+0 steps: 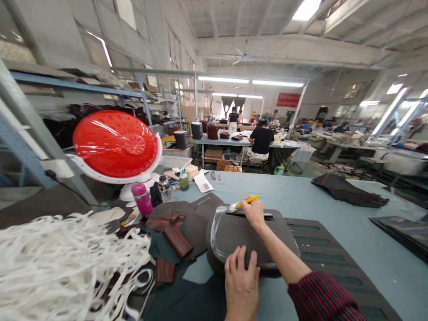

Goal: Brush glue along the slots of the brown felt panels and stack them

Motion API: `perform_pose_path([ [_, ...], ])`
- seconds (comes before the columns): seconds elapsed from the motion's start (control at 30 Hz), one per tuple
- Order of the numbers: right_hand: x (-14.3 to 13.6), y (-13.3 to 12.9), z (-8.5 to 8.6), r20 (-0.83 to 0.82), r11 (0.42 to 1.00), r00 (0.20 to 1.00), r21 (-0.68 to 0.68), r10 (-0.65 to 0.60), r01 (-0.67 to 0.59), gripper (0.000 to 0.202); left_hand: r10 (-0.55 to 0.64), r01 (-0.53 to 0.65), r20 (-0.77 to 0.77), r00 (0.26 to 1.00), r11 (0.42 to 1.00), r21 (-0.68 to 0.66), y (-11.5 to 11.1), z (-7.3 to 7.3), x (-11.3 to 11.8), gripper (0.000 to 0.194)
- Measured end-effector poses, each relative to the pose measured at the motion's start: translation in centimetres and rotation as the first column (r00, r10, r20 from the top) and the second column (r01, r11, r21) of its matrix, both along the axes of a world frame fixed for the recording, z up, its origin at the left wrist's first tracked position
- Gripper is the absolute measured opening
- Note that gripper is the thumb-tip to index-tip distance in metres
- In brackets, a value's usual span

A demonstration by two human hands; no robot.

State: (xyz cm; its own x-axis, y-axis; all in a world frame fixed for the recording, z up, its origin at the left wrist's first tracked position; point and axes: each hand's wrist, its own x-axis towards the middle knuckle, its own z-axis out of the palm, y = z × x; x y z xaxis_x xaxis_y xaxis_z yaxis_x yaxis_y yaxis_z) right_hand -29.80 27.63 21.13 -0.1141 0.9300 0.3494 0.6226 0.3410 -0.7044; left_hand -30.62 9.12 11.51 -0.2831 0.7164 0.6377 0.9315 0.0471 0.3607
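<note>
A dark grey panel with rounded corners lies in front of me, on top of similar pieces, with a slot near its far edge. Whitish glue-like streaks run along its left and far edges. My right hand is closed around a brush with a yellow handle; its white-coated bristles are at the panel's far left edge. My left hand rests on the near edge of the panel, fingers stretched out and slightly apart.
White strips are heaped at left, beside brown leather pieces. A pink flask, a green bottle and a red fan-like device stand behind. A slotted dark sheet lies right. Other people work farther back.
</note>
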Motion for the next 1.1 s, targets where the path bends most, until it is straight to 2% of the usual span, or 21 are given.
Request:
perform_pose_path([
  [0.07, 4.0, 1.6, -0.1, 0.103, 0.984, 0.979, 0.002, -0.177, 0.178, 0.026, -0.006, 0.007, 0.013, 1.000, 1.000, -0.018, -0.2, 0.3, 0.1, 0.032],
  [0.17, 10.0, 3.1, 0.1, 0.209, 0.935, 0.914, 0.001, -0.347, 0.354, 0.027, -0.022, 0.022, 0.012, 1.000, 0.999, -0.033, -0.4, 1.0, 0.1, 0.033],
  [0.23, 12.5, 3.2, 0.6, 0.214, 0.886, 0.864, 0.020, -0.456, 0.462, 0.028, -0.032, 0.032, -0.005, 0.999, 0.999, -0.038, -0.5, 1.5, 0.1, 0.031],
  [0.3, 13.4, 2.8, 1.0, 0.151, 0.870, 0.858, 0.047, -0.492, 0.490, 0.029, -0.031, 0.030, -0.024, 0.999, 0.999, -0.034, -0.4, 2.0, 0.2, 0.030],
  [0.4, 13.1, 2.3, 1.3, -0.002, 0.927, 0.928, 0.046, -0.371, 0.371, 0.027, -0.025, 0.024, -0.045, 0.999, 0.999, -0.023, -0.3, 2.7, 0.4, 0.028],
  [0.47, 13.3, 2.2, 1.1, -0.059, 0.938, 0.937, 0.003, -0.345, 0.346, 0.026, -0.022, 0.021, -0.055, 0.998, 0.999, -0.029, -0.2, 3.0, 0.6, 0.028],
  [0.6, 16.1, 1.7, 0.1, 0.030, 0.873, 0.875, -0.056, -0.483, 0.484, 0.029, -0.010, 0.007, -0.058, 0.998, 0.998, -0.055, -0.2, 3.1, 0.8, 0.029],
  [0.73, 19.7, -2.0, -1.1, 0.084, 0.815, 0.814, -0.030, -0.575, 0.579, 0.029, -0.019, 0.016, -0.060, 0.998, 0.999, -0.051, -0.2, 2.9, 0.7, 0.029],
  [0.9, 21.8, -9.1, -1.6, 0.039, 0.865, 0.864, -0.006, -0.502, 0.503, 0.023, -0.066, 0.066, 0.007, 0.998, 0.993, -0.100, -0.9, 3.9, 0.9, 0.032],
  [0.97, 21.2, -11.3, -1.0, 0.003, 0.852, 0.852, 0.039, -0.523, 0.522, 0.019, -0.107, 0.118, 0.086, 0.990, 0.983, -0.137, -1.4, 4.8, 0.6, 0.033],
  [1.03, 19.2, -13.2, -0.3, -0.105, 0.855, 0.859, 0.092, -0.501, 0.510, 0.017, -0.169, 0.207, 0.209, 0.963, 0.962, -0.177, -1.5, 5.9, -0.5, 0.034],
  [1.07, 17.7, -14.1, -0.1, -0.169, 0.887, 0.888, 0.111, -0.428, 0.448, 0.016, -0.196, 0.255, 0.291, 0.937, 0.950, -0.182, -1.4, 6.6, -1.4, 0.034],
  [1.1, 15.8, -15.0, 0.0, -0.225, 0.933, 0.926, 0.124, -0.304, 0.337, 0.015, -0.215, 0.295, 0.380, 0.900, 0.941, -0.165, -1.2, 7.2, -2.6, 0.036],
])
